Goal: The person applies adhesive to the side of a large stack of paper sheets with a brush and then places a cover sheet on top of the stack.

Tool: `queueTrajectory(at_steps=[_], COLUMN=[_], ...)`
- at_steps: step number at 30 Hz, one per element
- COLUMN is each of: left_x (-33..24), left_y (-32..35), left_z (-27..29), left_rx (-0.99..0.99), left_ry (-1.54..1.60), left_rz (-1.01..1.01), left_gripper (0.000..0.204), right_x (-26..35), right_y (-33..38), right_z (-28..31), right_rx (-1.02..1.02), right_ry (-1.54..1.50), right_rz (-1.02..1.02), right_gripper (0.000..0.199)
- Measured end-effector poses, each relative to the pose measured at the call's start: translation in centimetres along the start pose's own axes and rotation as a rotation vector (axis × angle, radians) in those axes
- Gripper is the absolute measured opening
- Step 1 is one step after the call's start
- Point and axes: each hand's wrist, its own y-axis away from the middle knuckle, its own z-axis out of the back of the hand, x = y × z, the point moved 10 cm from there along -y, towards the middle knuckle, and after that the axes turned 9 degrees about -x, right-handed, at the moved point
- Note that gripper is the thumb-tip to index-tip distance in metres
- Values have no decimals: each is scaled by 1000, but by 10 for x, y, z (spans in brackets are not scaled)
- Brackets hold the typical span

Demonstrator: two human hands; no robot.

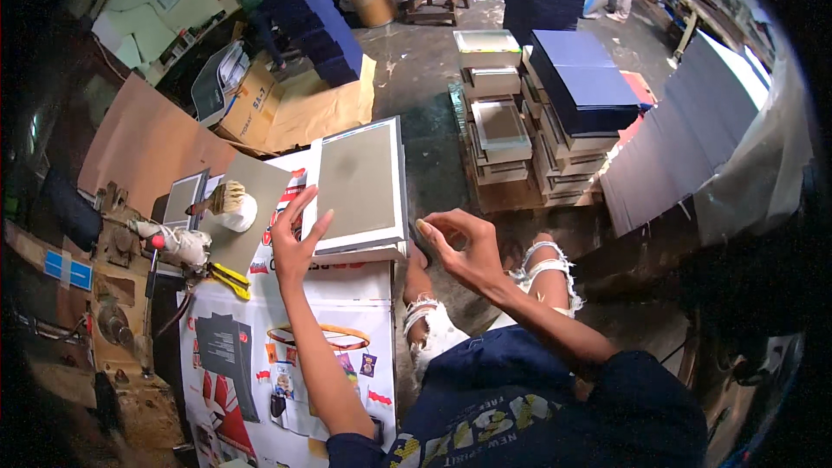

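A stack of grey boards with white paper borders and dark edges (357, 182) lies on the worktable. My left hand (293, 238) is at the stack's left edge, thumb and fingers spread, with nothing visible in it. Just off the stack's right edge is my right hand (468, 247), its thumb and forefinger drawn together in a pinch. Whether anything small is between those fingertips I cannot make out. Left of the stack, a brush with pale bristles (227, 198) rests on a white container (237, 215). A yellow cutter knife (230, 281) lies nearer to me.
Printed sheets (347, 295) cover the worktable. A worn metal machine (117, 321) borders it on the left. Stacked books (501, 126) and dark blue covers (589, 78) stand ahead right. A cardboard box (247, 108) sits far left. Two people are in the background.
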Motion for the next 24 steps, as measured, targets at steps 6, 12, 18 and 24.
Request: queueTrajectory(at_steps=[6, 12, 18, 24], left_x=[6, 3, 5, 54], left_y=[3, 1, -1, -69], left_z=[2, -2, -2, -4], left_rx=[-7, 1, 3, 6], left_ry=[97, 116, 82, 132], left_rz=[14, 19, -32, 187], left_gripper=[57, 58, 55, 57], right_x=[-29, -29, -40, -104], right_y=[8, 6, 15, 77], right_z=[-28, -33, -22, -52], right_rx=[154, 174, 50, 129], right_ry=[-68, -121, -218, -408], right_rz=[-331, -347, -423, -705], right_gripper=[30, 31, 30, 51])
